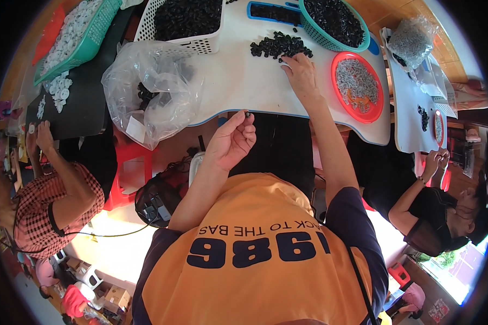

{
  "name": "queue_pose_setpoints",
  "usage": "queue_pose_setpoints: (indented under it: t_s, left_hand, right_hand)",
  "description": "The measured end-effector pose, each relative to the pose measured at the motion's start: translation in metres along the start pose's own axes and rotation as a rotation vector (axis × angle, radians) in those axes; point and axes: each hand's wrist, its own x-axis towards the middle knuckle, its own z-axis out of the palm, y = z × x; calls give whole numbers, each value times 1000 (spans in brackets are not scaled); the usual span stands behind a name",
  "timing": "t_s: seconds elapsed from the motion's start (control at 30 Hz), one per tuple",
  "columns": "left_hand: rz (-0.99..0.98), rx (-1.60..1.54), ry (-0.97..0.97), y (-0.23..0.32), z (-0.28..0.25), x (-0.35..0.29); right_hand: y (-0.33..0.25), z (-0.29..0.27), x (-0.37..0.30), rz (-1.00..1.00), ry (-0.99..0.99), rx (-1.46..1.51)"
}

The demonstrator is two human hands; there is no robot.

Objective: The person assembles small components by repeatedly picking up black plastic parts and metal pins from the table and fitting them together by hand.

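Note:
My left hand (234,142) is held just off the table's near edge, its thumb and fingers pinched on a small black plastic part (248,114). Farther forward, my right hand (305,78) bends down to the near right side of a loose pile of small black parts (274,44). Its thumb and fingertips come together there; whatever lies between them is too small to make out. To the right of that hand stands a round red tray (382,89) holding many small silvery metal pieces (357,77).
Beyond the pile are a teal basket (318,40) of black parts and a blue tray (250,12). A white basket (216,42) of black parts and a clear plastic bag (146,108) sit to the left. Co-workers sit on both sides, at a dark table (84,116) and a white one (409,130).

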Motion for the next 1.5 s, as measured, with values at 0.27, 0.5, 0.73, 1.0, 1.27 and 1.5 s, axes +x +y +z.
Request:
queue_pose_setpoints:
  t_s: [0.27, 0.5, 0.73, 1.0, 1.27, 1.5]
  left_hand:
    - [8, -7, 17, 1, 1, -2]
    - [43, 15, 50, 2, 7, -4]
    - [71, 59, -10, 7, 19, 4]
    - [207, 267, -8, -7, 33, 9]
    - [372, 432, 4, -17, 38, 6]
    - [415, 502, 6, -20, 41, 7]
  right_hand:
    - [4, 0, 6, -13, 1, 45]
    - [-7, -1, 9, -92, -18, -77]
    - [-70, -63, -21, 350, -96, 783]
    - [-120, -104, -65, 442, -151, 1132]
    - [-126, -101, -69, 439, -123, 1062]
    - [-130, -99, -75, 346, -29, 916]
